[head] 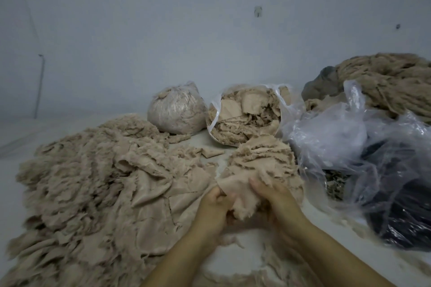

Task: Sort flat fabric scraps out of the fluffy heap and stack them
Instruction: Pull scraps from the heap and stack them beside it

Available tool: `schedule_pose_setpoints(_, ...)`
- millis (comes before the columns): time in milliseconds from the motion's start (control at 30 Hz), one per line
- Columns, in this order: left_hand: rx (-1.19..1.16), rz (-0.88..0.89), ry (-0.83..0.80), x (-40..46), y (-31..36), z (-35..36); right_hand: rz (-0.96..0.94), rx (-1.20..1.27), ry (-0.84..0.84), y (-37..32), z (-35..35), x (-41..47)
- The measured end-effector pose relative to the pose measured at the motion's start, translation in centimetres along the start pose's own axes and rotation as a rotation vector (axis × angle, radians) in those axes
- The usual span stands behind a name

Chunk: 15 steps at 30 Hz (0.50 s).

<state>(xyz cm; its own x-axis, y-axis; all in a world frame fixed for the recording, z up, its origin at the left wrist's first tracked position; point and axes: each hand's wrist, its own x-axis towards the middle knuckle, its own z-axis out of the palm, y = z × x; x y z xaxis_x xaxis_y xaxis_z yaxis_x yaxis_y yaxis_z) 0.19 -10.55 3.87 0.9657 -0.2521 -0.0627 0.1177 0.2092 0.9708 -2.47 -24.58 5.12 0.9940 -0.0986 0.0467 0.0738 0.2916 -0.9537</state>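
Pale floor [233, 265] carries the fluffy heap [98, 184] at left. Lower centre, left hand [215, 207] and right hand [275, 198] grip one scrap [238, 190] beside the stack [261, 158]; next, probably flatten and lay it there.

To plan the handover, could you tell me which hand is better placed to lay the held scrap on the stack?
Probably the right hand: it grips the beige frayed scrap beside the layered beige stack; the left hand is farther.
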Motion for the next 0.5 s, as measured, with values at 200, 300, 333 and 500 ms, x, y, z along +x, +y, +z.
schedule_pose_setpoints(200, 0.233, 0.106, -0.046, -0.1, 1.0, -1.1, -0.007, -0.097, 0.116, 0.2, 0.5, 1.2)
schedule_pose_setpoints(300, 0.273, 0.208, 0.038, 1.1, 2.4, -1.7, -0.125, -0.144, 0.207, -1.4, 1.0, 3.3)
schedule_pose_setpoints(333, 0.266, 0.246, 0.037, 1.5, 3.0, -1.7, -0.168, -0.166, 0.244, -2.4, 1.0, 4.4)
schedule_pose_setpoints(500, 0.521, 0.362, 0.025, 3.0, 3.7, -2.5, -0.219, -0.687, 0.523, -7.7, -1.3, 8.9)
